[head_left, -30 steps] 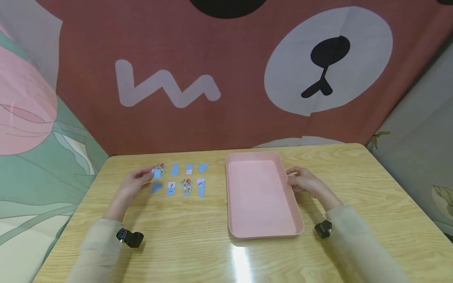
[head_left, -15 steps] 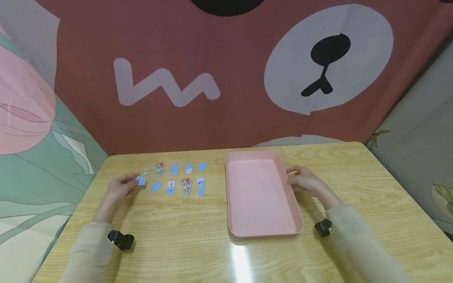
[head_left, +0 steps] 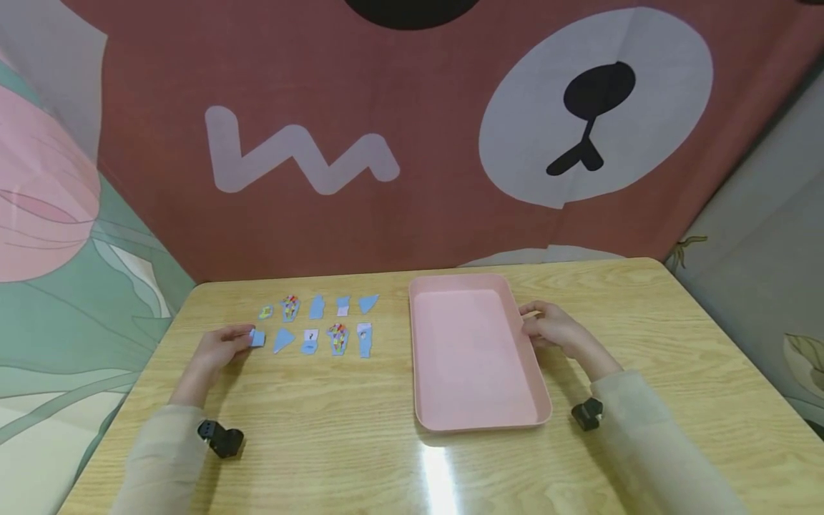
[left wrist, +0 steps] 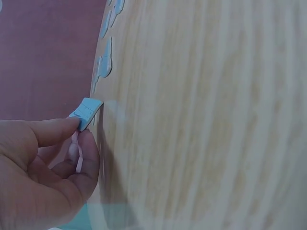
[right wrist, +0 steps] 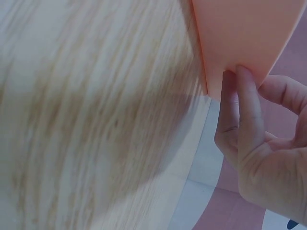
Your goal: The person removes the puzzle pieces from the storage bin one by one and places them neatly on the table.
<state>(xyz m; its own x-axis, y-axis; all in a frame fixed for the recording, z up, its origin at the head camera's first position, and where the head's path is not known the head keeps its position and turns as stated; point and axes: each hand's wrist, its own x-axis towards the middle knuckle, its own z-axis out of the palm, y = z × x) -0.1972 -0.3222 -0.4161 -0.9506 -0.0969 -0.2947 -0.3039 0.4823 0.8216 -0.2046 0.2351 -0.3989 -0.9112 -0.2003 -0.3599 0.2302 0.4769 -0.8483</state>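
My left hand pinches a small light-blue puzzle piece at the left end of the near row of pieces. In the left wrist view the piece is tilted between thumb and fingers, close to the tabletop. Other flat puzzle pieces lie in two rows to its right: a blue triangular piece, a piece with multicoloured balloons and several more. My right hand holds the right side of a pink tray. In the right wrist view two fingertips press the tray's outer wall, and another finger meets its rim.
Everything stands on a light wooden table. Behind its far edge hangs a reddish-brown cloth with a cartoon face. A small yellow-green piece lies at the far row's left end. Each sleeve carries a black wrist camera.
My left hand has moved left and nearer with the blue piece, away from the balloon piece in the far row, then lowered it slightly nearer. The right hand and tray stay put.
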